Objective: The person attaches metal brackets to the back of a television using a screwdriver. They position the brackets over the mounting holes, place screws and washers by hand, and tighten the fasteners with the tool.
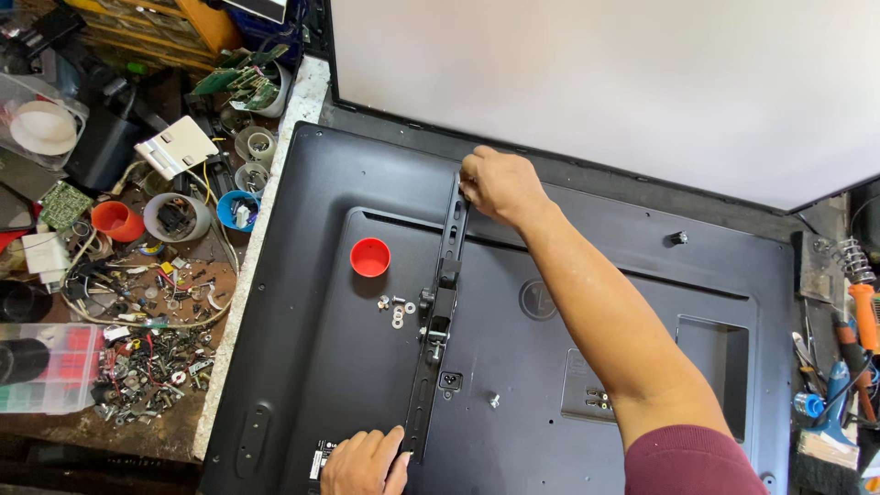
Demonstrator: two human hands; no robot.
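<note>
Two hands (495, 183) (365, 463), one bracket (438, 312), one red cup (370, 257).

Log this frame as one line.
left hand: grips bracket's near end | right hand: grips far end | bracket: on TV back

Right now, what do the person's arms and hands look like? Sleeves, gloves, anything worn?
Both hands are bare: no gloves, rings or watch visible. The right hand leads into a bare forearm, with a dark maroon fabric sleeve pushed up near the elbow. The left hand shows only to the wrist at the frame's bottom edge; its sleeve is out of view.
</note>
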